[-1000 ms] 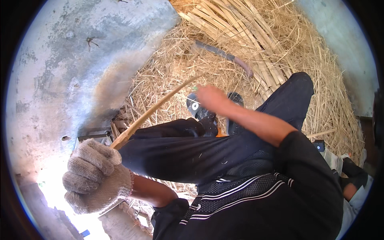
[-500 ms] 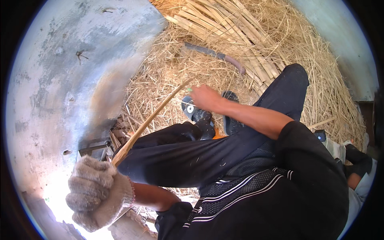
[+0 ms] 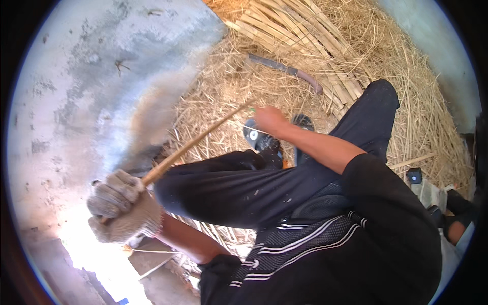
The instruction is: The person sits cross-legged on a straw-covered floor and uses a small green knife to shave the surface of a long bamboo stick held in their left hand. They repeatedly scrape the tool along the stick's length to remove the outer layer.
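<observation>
In a grey knitted glove, my left hand (image 3: 122, 207) is closed round the thick end of a long pale wooden strip (image 3: 193, 141), which looks like split bamboo. The strip slants over my bent leg, its thin tip reaching toward my right hand (image 3: 270, 121). That hand is bare, its fingers curled close to the tip. A small bit of green shows at its fingertips, but I cannot make out what it holds.
Shavings (image 3: 208, 101) cover the floor. Beyond my slippers (image 3: 252, 133) lie a dark-bladed knife (image 3: 272, 64) with a brown handle and a bundle of split strips (image 3: 310, 35). A wall (image 3: 91, 101) stands at left. Part of another person (image 3: 456, 231) shows at right.
My left hand has risen in the picture with the strip's thick end, so the strip lies at a flatter slant. My right hand stays near the tip. The whole view has shifted slightly.
</observation>
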The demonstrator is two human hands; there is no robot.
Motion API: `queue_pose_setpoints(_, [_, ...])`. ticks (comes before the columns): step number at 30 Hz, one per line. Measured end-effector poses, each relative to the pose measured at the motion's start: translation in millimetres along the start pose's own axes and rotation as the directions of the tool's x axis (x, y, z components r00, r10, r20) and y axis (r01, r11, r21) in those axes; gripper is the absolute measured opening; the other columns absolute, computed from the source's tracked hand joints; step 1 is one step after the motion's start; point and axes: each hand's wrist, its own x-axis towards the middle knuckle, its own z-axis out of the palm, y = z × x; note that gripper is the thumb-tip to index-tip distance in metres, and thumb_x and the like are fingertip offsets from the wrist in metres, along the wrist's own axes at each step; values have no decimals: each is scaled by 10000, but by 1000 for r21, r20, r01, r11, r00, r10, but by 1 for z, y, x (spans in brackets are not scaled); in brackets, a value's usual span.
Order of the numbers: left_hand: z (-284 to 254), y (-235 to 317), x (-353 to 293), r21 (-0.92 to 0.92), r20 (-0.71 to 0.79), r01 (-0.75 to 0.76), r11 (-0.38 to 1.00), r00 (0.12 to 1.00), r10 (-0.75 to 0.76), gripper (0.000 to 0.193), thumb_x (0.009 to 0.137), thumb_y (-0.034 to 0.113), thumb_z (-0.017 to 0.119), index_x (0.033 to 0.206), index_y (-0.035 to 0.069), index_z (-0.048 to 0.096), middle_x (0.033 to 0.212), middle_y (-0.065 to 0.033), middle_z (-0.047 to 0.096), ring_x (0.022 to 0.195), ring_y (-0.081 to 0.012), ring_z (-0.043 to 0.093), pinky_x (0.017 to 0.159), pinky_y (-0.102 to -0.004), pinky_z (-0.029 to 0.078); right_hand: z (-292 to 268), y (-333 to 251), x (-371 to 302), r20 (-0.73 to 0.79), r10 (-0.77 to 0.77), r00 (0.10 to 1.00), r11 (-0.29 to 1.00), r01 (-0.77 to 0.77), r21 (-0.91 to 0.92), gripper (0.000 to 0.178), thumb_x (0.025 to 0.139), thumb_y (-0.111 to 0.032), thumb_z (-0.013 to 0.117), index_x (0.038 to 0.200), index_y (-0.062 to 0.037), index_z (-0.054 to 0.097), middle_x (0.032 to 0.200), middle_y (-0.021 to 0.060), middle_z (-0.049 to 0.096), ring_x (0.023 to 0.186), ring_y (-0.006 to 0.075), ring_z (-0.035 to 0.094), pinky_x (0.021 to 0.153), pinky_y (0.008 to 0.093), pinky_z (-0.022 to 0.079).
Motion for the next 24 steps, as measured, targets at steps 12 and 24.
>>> queue_pose_setpoints(12, [24, 5, -3, 46, -91, -1, 999, 996, 6, 434, 871, 357, 430, 493, 182, 310, 397, 16, 238, 313, -115, 219, 328, -269, 198, 5, 5, -1, 26, 118, 993, 978, -111, -177, 239, 889, -77, 489, 1084, 23, 583, 953, 231, 680, 878, 372, 692, 739, 447, 566])
queue_pose_setpoints(24, [40, 4, -11, 114, -137, 45, 992, 990, -29, 409, 866, 326, 442, 497, 200, 317, 396, 33, 290, 296, -89, 258, 303, -244, 257, 51, 104, 33, 24, 329, 944, 842, -281, -461, 224, 892, -90, 528, 1066, -32, 657, 1002, 178, 707, 870, 323, 711, 747, 447, 574])
